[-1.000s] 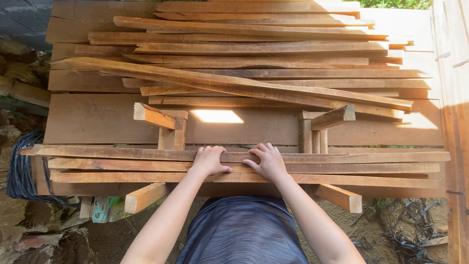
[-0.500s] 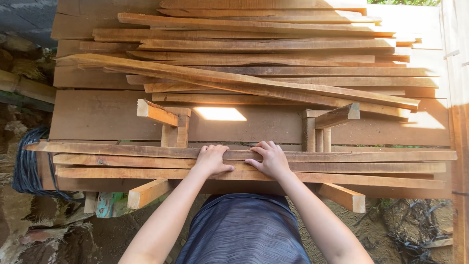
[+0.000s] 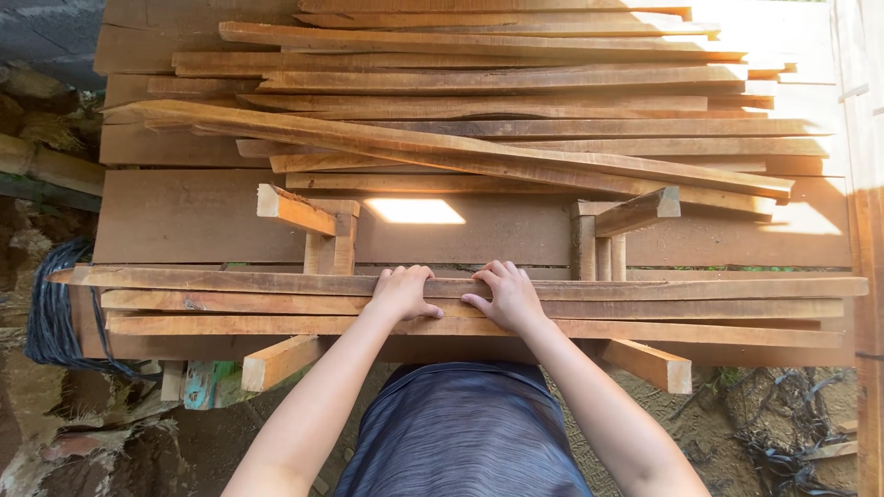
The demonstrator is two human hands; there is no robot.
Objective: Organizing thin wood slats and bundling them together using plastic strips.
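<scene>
hands — left (image 3: 401, 293) | right (image 3: 507, 295) (side by side) | flat on wooden slats (image 3: 645, 308)

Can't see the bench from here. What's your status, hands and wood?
Left hand and right hand flat on near slats, fingers curled over far edge. Nothing on top.

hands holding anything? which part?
Both the left hand and right hand rest palm-down on the near wooden slats around mid-length, fingers curled over the far edge. Real grip or just pressing, cannot tell.
</scene>
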